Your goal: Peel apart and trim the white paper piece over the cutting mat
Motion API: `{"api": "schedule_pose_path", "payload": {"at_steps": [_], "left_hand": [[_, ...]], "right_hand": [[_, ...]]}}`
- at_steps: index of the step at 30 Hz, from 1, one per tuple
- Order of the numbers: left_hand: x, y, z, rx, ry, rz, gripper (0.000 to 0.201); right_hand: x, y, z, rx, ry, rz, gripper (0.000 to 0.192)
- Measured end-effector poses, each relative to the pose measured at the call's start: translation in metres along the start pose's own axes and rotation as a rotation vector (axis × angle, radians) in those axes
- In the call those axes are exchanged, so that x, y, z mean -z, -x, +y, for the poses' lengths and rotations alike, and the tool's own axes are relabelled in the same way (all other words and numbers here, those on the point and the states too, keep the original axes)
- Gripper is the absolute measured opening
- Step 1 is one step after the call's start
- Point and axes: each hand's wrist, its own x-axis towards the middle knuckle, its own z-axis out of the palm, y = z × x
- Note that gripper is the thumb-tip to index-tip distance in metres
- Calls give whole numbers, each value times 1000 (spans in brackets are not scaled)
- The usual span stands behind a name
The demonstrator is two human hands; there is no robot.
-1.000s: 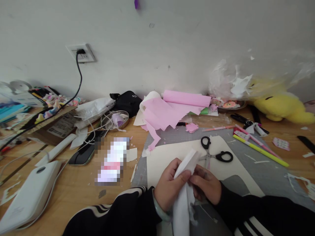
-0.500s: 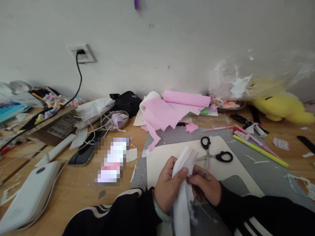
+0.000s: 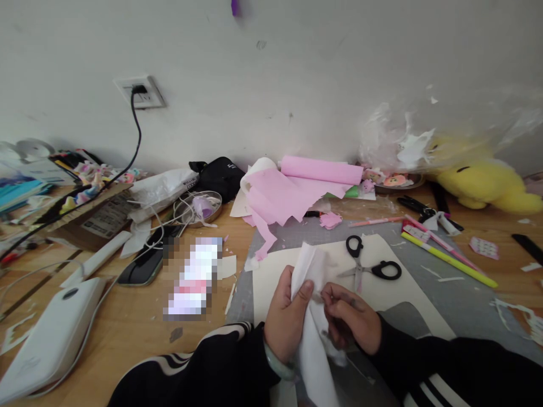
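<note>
Your left hand (image 3: pixel 285 319) and right hand (image 3: pixel 352 316) both pinch the white sheet (image 3: pixel 311 345), which stands upright between your fingers; black scissors (image 3: pixel 368 265) lie on the desk (image 3: pixel 127 322) just beyond them.

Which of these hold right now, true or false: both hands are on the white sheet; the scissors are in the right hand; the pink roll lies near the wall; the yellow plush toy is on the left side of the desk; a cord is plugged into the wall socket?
1. Both hands hold the white sheet. True: the left hand and the right hand pinch it between them.
2. The scissors are in the right hand. False: they lie on the cream paper, beyond the hands.
3. The pink roll lies near the wall. True.
4. The yellow plush toy is on the left side. False: it sits at the far right.
5. A black cord is plugged into the wall socket. True.
</note>
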Motion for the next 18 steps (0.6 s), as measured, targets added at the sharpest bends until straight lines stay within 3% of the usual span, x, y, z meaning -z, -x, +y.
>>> {"api": "schedule_pose_path", "payload": {"at_steps": [3, 6, 12, 18], "left_hand": [[0, -2, 2, 27, 22, 59, 35], [0, -3, 1, 53, 34, 29, 36], [1, 2, -8, 49, -19, -274, 18], [0, 1, -2, -8, -20, -194, 22]], "right_hand": [[1, 0, -1, 28, -15, -24, 11], [0, -1, -3, -2, 16, 3, 12], [-2, -1, 1, -21, 132, 70, 20], [-1, -1, 2, -23, 134, 52, 19]]}}
